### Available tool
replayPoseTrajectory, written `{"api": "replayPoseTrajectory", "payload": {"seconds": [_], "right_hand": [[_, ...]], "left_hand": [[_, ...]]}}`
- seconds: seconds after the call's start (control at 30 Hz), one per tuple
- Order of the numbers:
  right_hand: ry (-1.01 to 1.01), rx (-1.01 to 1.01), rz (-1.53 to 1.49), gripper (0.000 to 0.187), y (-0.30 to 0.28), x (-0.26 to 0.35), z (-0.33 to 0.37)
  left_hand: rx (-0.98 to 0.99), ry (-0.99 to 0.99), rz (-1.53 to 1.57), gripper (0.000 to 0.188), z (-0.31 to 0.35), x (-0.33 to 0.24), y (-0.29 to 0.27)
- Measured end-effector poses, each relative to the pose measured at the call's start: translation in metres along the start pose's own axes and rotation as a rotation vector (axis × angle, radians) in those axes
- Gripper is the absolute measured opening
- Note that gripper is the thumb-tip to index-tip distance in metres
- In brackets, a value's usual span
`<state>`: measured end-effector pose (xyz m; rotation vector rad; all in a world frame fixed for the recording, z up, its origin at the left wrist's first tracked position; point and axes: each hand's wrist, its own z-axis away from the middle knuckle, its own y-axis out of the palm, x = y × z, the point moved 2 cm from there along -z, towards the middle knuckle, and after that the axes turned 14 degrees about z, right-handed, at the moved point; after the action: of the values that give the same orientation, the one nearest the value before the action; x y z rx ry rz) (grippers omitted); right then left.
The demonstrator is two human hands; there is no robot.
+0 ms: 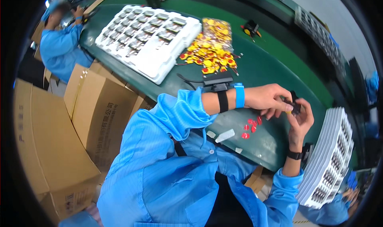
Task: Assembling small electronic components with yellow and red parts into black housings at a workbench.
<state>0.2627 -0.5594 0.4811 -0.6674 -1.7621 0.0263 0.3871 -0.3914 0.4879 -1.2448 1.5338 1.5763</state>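
Observation:
My left hand (pixel 265 98) reaches across from the left, its fingers closed on a small black part (pixel 295 107). My right hand (pixel 302 121) grips the same black part from the other side, thumb and fingers bent around it. A speck of yellow shows near my left thumb; the fingers hide most of what is held. Just below the hands, several red discs (pixel 253 127) lie scattered on the green table (pixel 265 149). Farther back is a loose pile of round yellow-and-red parts (pixel 209 56) with thin leads, beside a clear bag (pixel 218 27) of similar parts.
A white moulded tray (pixel 153 63) of metallic parts stands at the back left. White trays (pixel 315 167) are stacked at the right. Cardboard cartons (pixel 101 115) crowd the left side. A co-worker in blue (pixel 60 45) sits beyond them. A pale block (pixel 225 135) lies near the table's edge.

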Motion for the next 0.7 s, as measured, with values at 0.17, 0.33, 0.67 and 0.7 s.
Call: {"api": "replayPoseTrajectory", "payload": {"seconds": [0.17, 0.33, 0.67, 0.7], "right_hand": [[-0.074, 0.078, 0.071, 0.052, 0.004, 0.023, -0.006], [-0.055, 0.398, 0.362, 0.055, -0.006, 0.043, -0.032], [-0.385, 0.522, 0.566, 0.018, 0.159, 0.184, -0.127], [-0.503, 0.605, 0.642, 0.022, 0.204, 0.165, -0.143]], "left_hand": [[-0.122, 0.087, 0.148, 0.062, 0.013, 0.005, -0.011], [-0.086, 0.365, -0.235, 0.069, 0.008, -0.002, -0.012], [-0.356, 0.333, -0.704, 0.063, -0.005, 0.018, -0.029], [-0.358, 0.41, -0.716, 0.057, -0.008, 0.034, -0.036]]}}
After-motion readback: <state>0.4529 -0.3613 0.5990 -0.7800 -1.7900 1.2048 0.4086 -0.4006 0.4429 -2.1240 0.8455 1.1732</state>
